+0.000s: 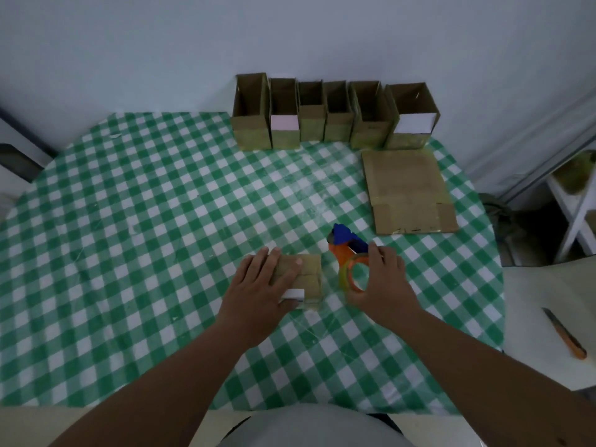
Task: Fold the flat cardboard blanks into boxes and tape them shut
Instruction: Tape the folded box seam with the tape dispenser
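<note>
Gingham cloth covers the surface (pixel 129 221); six folded boxes (pixel 332 114) line its far edge, with one flat blank (pixel 408 191) just before them on the right. Nearer, the left hand (pixel 261 285) presses flat-fingered on a small box (pixel 309 279) with its flaps closed, while the right hand (pixel 383 279) grips the tape dispenser (pixel 346 253) just beside it. Taping seems in hand; next, the dispenser must cross the flap seam.

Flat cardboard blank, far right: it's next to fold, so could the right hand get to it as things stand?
Probably yes: bare tablecloth lies between the blank and the right hand, though that hand grips the tape dispenser.
</note>
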